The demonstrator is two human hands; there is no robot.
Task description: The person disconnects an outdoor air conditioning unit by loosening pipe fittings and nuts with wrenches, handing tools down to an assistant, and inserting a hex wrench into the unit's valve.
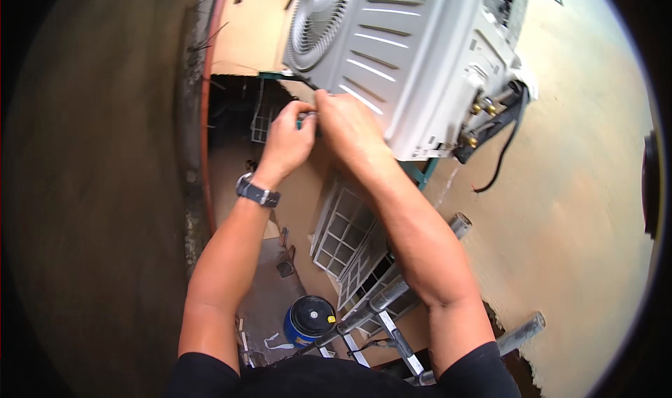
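A white outdoor air conditioner unit (413,55) with a round fan grille (320,20) hangs tilted in the upper middle. Both my arms reach up to its lower front edge. My left hand (290,135), below a dark wristwatch (257,191), has its fingers pinched together by a small green piece (301,123); what they grip is too small to make out. Right beside it, my right hand (344,118) is closed against the unit's underside, its fingertips mostly hidden. A green bracket (418,172) shows under the unit's right corner. Brass valves (483,107) stick out of its side.
A black cable (505,153) dangles beside the beige wall (567,223). A metal ladder (399,345) stands below me, between my arms. Far down are white window grilles (343,230) and a blue drum with a black lid (311,317). A reddish pipe (207,118) runs along the left.
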